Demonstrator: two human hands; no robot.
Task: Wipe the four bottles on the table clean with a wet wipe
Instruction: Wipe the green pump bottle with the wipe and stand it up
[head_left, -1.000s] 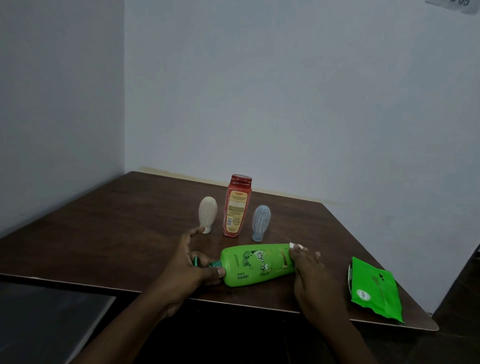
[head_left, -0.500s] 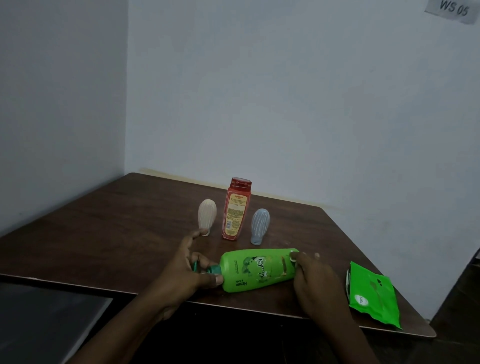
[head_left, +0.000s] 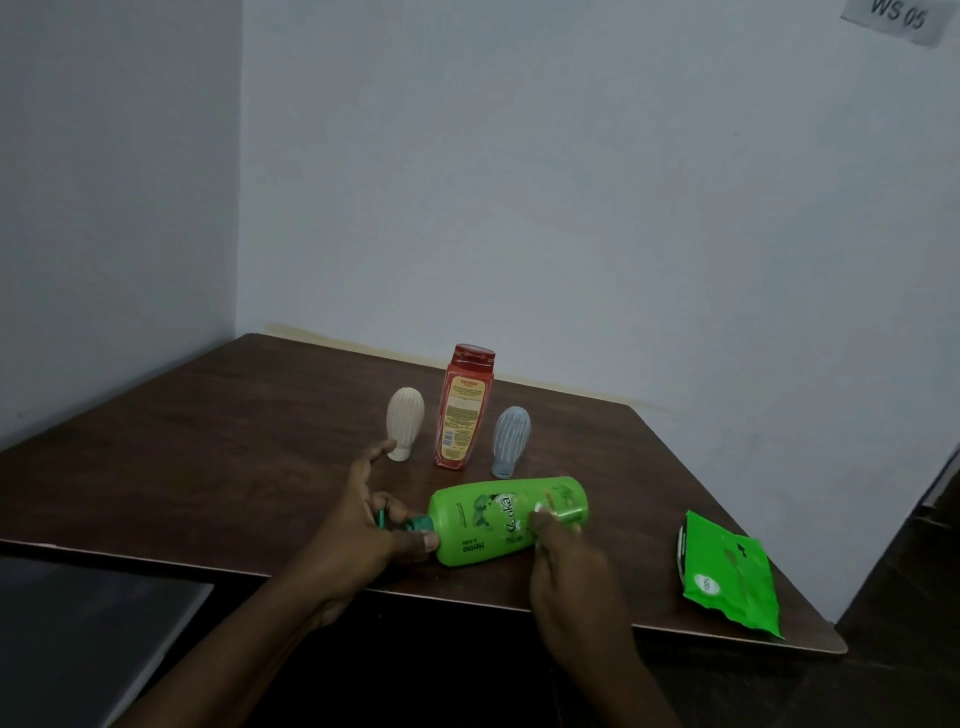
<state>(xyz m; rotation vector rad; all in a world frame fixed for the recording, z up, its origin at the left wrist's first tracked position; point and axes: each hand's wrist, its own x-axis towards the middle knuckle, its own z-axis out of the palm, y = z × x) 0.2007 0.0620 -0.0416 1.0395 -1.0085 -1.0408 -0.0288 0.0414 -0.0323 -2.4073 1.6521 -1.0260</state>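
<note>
A green bottle (head_left: 483, 519) lies on its side near the front edge of the brown table (head_left: 208, 457), cap to the left. My left hand (head_left: 374, 525) grips its dark green cap end. My right hand (head_left: 566, 561) rests on the bottle's body with its fingers pressing a small white wet wipe (head_left: 540, 512) against the label. Behind stand a red bottle (head_left: 465, 408), a cream ribbed bottle (head_left: 404, 430) to its left and a pale blue ribbed bottle (head_left: 510, 440) to its right, both upside down on their caps.
A green wet-wipe pack (head_left: 727, 577) lies at the table's front right corner. A dark flat object (head_left: 78, 634) sits below the table edge at the lower left. White walls close in behind and to the left.
My right hand has slid left from the bottle's base end onto its body with the wipe. My left hand stays on the cap. The view has tilted up slightly.
</note>
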